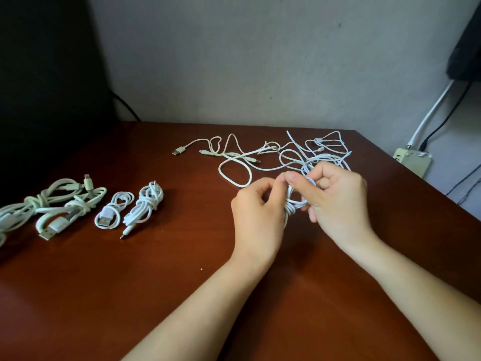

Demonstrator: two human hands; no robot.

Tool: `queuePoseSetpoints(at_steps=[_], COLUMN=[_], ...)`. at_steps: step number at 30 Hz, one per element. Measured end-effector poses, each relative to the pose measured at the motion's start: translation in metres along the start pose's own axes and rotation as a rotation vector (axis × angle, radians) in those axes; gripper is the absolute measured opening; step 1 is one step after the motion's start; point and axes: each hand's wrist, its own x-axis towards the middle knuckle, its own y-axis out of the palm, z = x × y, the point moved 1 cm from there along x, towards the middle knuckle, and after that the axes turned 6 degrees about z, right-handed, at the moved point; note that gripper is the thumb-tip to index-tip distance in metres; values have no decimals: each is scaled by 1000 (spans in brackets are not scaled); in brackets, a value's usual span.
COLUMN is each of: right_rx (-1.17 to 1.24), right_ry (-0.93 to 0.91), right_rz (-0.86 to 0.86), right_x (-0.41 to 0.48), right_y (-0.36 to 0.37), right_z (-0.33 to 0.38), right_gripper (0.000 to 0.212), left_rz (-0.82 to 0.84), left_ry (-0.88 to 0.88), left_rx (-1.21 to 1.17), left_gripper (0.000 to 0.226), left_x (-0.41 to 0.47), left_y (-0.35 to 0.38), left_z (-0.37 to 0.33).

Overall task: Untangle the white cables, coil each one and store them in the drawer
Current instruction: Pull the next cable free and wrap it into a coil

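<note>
Forearms come in from the bottom edge, both bare, and meet over the right half of the tabletop (156, 282).

Left hand (256, 209): fingers curled round the half-wound cable (291, 207), thumb tip pressed in at the top. Right hand (338, 201): thumb and forefinger pinch a loop of the same cable, other fingers curled behind it. The bundle hangs between the two hands, just above the tabletop. A few turns are cinched round its waist.

Step in hand, as I read it: binding the coil with its own tail. To do it well:
- Keep the left grip firm on the loops so they don't fan out.
- Lay each wrap snug beside the one before.
- Finish by tucking the end under a turn so it holds.

The free length seems to run back toward the tangle (312, 160) just behind the right hand, though I can't trace it for certain. Check that it runs clear before pulling, or the knot there may tighten.

Further out:
- A slack cable trails left from the tangle and ends in a USB plug (177, 152).
- Several finished coils (145, 204) lie in a row, well apart at the left side.
- A power strip (412, 161) sits beyond the right edge.
- Drawer — not in view.
</note>
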Motion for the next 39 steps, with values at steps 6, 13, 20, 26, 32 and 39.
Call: queuePoseSetpoints(at_steps=[6,13,20,26,32,39], right_rx=[92,233,336,426,602,331], right_ry=[56,38,138,231,382,308], right_rz=[78,229,374,471,539,424], right_x=[0,-1,4,3,2,5], right_y=[-4,-5,-7,-3,-2,-3], right_z=[10,12,8,11,13,13], right_gripper=[41,30,52,35,38,36], left_rz=[-44,4,30,96,151,78], left_ry=[-15,48,77,61,31,73], left_rx=[-31,-47,-99,-143,-200,-64], left_gripper=[36,46,52,53,55,55], left_x=[2,3,5,7,8,10], left_y=[0,-1,-4,-6,-4,-10], left_z=[4,-1,-2,0,2,-1])
